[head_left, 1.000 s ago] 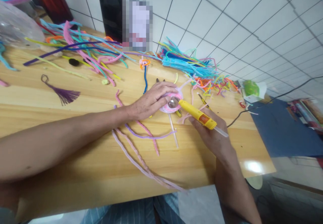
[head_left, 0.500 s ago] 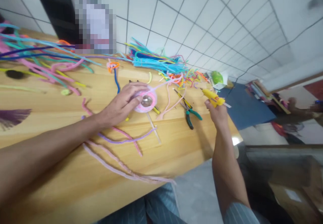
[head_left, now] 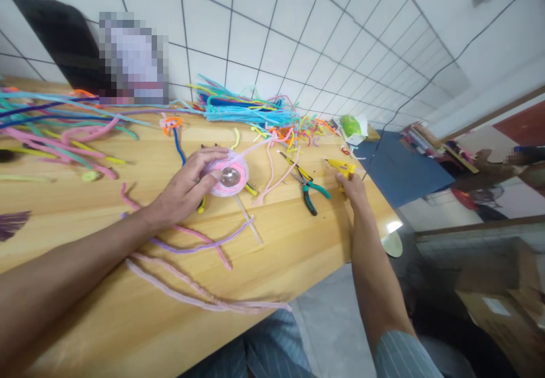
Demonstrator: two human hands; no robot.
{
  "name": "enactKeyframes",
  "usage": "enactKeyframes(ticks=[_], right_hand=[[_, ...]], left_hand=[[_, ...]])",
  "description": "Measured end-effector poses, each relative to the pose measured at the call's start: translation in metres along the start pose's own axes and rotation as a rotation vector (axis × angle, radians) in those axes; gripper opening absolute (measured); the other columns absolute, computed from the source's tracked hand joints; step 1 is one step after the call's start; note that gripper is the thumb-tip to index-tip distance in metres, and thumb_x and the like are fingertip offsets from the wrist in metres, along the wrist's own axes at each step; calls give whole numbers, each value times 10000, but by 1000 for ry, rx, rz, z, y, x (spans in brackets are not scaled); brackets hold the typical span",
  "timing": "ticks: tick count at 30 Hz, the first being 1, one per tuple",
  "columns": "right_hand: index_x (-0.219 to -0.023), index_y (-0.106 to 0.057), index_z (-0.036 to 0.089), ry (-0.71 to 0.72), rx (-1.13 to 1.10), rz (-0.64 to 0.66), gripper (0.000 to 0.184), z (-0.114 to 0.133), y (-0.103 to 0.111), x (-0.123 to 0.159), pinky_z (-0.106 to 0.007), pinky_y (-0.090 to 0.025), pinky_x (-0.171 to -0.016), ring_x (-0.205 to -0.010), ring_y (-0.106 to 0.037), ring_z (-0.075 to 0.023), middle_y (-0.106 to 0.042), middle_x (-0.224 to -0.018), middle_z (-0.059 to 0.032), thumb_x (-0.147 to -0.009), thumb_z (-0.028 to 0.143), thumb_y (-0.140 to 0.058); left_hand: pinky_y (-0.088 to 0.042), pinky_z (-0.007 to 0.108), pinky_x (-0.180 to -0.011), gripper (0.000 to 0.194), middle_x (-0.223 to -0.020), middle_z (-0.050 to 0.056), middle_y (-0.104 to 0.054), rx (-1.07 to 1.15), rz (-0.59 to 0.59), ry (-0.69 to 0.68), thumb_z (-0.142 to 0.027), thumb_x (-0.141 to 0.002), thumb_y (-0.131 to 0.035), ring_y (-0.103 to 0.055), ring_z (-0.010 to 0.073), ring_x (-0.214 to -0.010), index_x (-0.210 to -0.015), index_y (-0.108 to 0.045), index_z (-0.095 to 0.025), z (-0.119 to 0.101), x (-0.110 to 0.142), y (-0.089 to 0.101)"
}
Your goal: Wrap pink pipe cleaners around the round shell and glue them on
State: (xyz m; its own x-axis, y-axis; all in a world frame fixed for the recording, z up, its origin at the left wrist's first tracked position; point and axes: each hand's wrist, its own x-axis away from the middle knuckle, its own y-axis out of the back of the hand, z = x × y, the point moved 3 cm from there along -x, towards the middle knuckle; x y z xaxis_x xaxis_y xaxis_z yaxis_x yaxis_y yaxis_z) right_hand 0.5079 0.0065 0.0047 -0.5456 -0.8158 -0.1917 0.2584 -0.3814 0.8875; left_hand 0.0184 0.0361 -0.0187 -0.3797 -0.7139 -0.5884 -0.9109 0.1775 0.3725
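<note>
My left hand rests on the wooden table with its fingers curled around a round pink pipe-cleaner piece that has a shiny silver centre. My right hand is stretched out to the table's right end and grips a yellow glue gun that sits low over the tabletop. Green-handled pliers lie between my two hands. Long pale pink and purple pipe cleaners lie loose in front of my left forearm.
Heaps of coloured pipe cleaners cover the back of the table along the tiled wall. A dark screen leans at the back left. A blue mat and a green object sit at the far right. A cable runs up the wall.
My right hand has carried the glue gun away from the pink piece, out to the right end of the table and down. My left hand has stayed on the pink piece. The view has swung right.
</note>
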Motion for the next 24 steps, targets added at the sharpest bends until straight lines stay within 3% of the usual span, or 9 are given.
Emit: enactKeyframes(ticks=[3, 4, 7, 10, 12, 14, 17, 20, 24], right_hand=[[-1028, -721, 109, -39, 29, -116, 462, 11, 19, 28, -515, -506, -924, -990, -678, -356, -754, -1079, -245, -844, 527, -651], [-1072, -713, 130, -4, 13, -171, 453, 21, 24, 41, -528, -505, -963, -1020, -681, -348, -749, -1130, -228, -865, 525, -633], [-1081, -721, 226, 498, -210, -265, 312, 85, 30, 80, -533, -538, -999, -1079, -706, -318, -771, -1135, -137, -933, 491, -647], [-1199, -688, 267, 998, -300, -179, 229, 166, 18, 113, -550, -483, -1142, -1285, -666, -301, -744, -1320, -118, -998, 366, -639], [-1265, -657, 271, 1185, -266, -115, 246, 210, 3, 121, -562, -439, -1201, -1410, -594, -297, -689, -1446, -122, -1034, 306, -581], [-1293, -642, 266, 1266, -205, -65, 263, 240, -12, 121, -565, -423, -1218, -1483, -528, -301, -648, -1510, -121, -1052, 295, -542], [-1271, -660, 248, 1318, -160, 1, 255, 255, -28, 116, -517, -468, -1158, -1351, -617, -292, -733, -1347, -114, -1067, 293, -514], [-1209, -698, 242, 1304, -160, 16, 236, 249, -35, 115, -462, -509, -1038, -1127, -691, -270, -782, -1142, -94, -1072, 277, -510], [-1146, -735, 248, 1323, -165, -42, 231, 238, -39, 125, -398, -522, -904, -991, -701, -237, -791, -1038, -79, -1078, 244, -513]], left_hand=[[-382, 539, -1300, 379, -1508, 106, -607, -11, 0, 4, -409, -1089, -518, -510, 285, -1494, -1430, -561, -251, -3, 0, 0], [-397, 527, -1292, 380, -1515, 110, -604, -15, 8, 18, -407, -1094, -506, -521, 277, -1485, -1433, -557, -243, -4, 0, -1], [-406, 479, -1289, 362, -1520, 118, -597, -2, -1, 12, -400, -1095, -503, -533, 257, -1477, -1411, -560, -233, -6, -1, -1], [-418, 472, -1271, 334, -1508, 132, -595, 8, -15, -3, -367, -1099, -502, -544, 247, -1462, -1392, -542, -213, -7, -2, -1], [-418, 469, -1265, 311, -1497, 138, -597, 12, -7, -1, -355, -1099, -508, -544, 242, -1460, -1372, -537, -207, -9, -2, -1], [-425, 464, -1254, 283, -1488, 142, -602, 18, -5, 1, -363, -1102, -504, -549, 243, -1451, -1335, -542, -206, -11, -2, -1], [-449, 454, -1221, 246, -1488, 151, -603, 34, -12, -5, -374, -1102, -504, -573, 243, -1419, -1275, -545, -203, -15, -3, -1], [-456, 447, -1206, 215, -1484, 157, -604, 36, -18, -7, -372, -1102, -501, -587, 231, -1396, -1230, -542, -204, -16, -4, -1], [-450, 480, -1212, 205, -1486, 162, -605, 18, -16, -1, -382, -1102, -489, -573, 245, -1420, -1197, -546, -209, -14, -4, -2]])
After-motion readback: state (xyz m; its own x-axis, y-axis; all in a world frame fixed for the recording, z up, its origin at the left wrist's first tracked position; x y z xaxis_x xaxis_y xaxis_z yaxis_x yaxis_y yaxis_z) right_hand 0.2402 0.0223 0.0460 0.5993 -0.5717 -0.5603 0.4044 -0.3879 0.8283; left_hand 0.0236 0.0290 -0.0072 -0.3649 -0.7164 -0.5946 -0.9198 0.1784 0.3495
